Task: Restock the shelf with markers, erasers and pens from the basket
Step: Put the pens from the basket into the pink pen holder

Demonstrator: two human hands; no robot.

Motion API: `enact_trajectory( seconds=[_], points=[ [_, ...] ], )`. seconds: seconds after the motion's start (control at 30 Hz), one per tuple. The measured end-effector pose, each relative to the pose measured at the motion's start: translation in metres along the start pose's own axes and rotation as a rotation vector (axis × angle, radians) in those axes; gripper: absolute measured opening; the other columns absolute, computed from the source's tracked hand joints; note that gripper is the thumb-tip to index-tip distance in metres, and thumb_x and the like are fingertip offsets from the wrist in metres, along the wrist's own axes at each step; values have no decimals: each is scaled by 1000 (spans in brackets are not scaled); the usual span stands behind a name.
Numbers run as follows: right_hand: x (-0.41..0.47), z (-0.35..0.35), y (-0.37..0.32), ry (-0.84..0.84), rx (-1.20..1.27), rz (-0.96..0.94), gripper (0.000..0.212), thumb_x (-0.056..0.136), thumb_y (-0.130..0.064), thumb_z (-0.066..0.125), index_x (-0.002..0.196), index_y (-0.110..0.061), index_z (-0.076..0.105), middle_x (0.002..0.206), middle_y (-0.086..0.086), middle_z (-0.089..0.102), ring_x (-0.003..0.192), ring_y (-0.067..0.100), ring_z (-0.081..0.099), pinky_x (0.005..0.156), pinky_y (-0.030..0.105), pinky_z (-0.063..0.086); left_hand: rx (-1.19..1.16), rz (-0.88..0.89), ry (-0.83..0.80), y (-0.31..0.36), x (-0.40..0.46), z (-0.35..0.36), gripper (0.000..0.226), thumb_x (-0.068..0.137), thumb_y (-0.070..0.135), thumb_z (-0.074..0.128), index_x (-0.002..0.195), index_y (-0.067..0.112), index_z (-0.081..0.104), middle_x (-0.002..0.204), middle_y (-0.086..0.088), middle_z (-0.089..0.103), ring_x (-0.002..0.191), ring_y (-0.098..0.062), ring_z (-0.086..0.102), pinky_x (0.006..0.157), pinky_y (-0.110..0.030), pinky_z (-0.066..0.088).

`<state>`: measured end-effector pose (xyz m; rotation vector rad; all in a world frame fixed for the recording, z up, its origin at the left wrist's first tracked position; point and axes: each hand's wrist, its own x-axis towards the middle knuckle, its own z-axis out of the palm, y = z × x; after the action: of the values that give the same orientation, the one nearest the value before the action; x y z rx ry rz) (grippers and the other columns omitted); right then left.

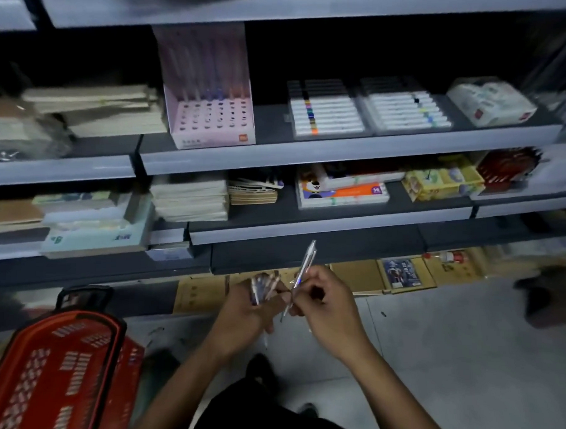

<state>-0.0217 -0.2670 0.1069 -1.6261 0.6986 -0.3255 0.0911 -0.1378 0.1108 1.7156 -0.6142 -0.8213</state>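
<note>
Right hand has its fingers curled, pinching a single clear pen near its middle, so the pen sticks up and away past the fingertips, tilted, with its tip poking down below them. Left hand sits right beside it, fingers wrapped around a small bunch of pens that fan out above the knuckles, almost touching the single pen. Both forearms come up from the bottom of the view. Out past the fingers is the grey shelf, with the pink pen display box up and left of them and marker trays above. The red basket sits on the floor, well left of the left hand.
</note>
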Motion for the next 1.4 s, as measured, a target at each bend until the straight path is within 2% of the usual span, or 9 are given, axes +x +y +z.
enact_trajectory(
  seconds=[0.17,0.27,0.33,0.5,0.67,0.8,1.0,1.23,1.4],
  points=[
    [24,14,-19,124,45,37,17,88,0,73,84,-12,62,80,10,71,78,33,73,73,50,63,97,51,-46,13,23,-21,13,97,11,73,85,16,71,65,9,71,51,-7,63,46,-21,48],
    [44,23,-35,114,87,39,17,94,4,66,85,-12,66,77,6,73,74,25,75,67,36,61,152,60,-58,18,42,-38,12,98,16,73,86,15,71,68,-1,71,51,-10,64,46,-22,49],
    [59,30,-44,90,93,40,14,95,3,65,89,-9,67,75,1,73,72,20,75,66,29,60,180,60,-47,17,56,-52,15,98,18,73,83,14,71,68,-7,72,52,-14,66,48,-27,52],
    [94,57,-60,106,-62,-56,10,92,-13,74,87,-20,71,75,-6,70,73,12,68,73,39,61,120,124,26,15,76,-86,17,96,15,73,81,17,66,68,-4,68,60,-17,64,55,-32,51],
    [120,79,-73,82,-65,-88,6,94,-18,74,90,-23,74,75,-4,71,76,16,70,73,37,61,30,150,95,16,89,-115,17,91,30,72,86,14,74,75,-6,73,74,-32,70,62,-39,54],
    [137,84,-91,51,41,-106,7,96,-13,71,93,-19,74,72,2,73,67,12,71,67,18,55,-15,150,176,20,98,-137,20,101,22,70,83,26,77,62,-3,71,51,-21,67,51,-27,53],
    [173,80,-121,30,50,-175,6,97,-15,69,102,-16,73,80,5,74,71,14,72,72,22,59,-5,213,338,38,120,-164,20,100,18,69,91,34,76,63,1,69,52,-14,66,49,-25,55],
    [226,86,-163,79,55,-319,2,97,-12,69,99,-12,68,81,5,75,76,20,75,76,33,61,223,312,419,62,151,-186,41,97,31,62,137,44,62,87,20,74,72,-4,72,63,-31,62],
    [260,101,-192,185,47,-424,9,95,-15,69,87,-19,68,76,5,75,73,21,76,74,43,62,453,343,492,67,167,-193,49,94,34,55,142,42,58,77,15,70,60,-5,65,60,-33,58]
  ],
)
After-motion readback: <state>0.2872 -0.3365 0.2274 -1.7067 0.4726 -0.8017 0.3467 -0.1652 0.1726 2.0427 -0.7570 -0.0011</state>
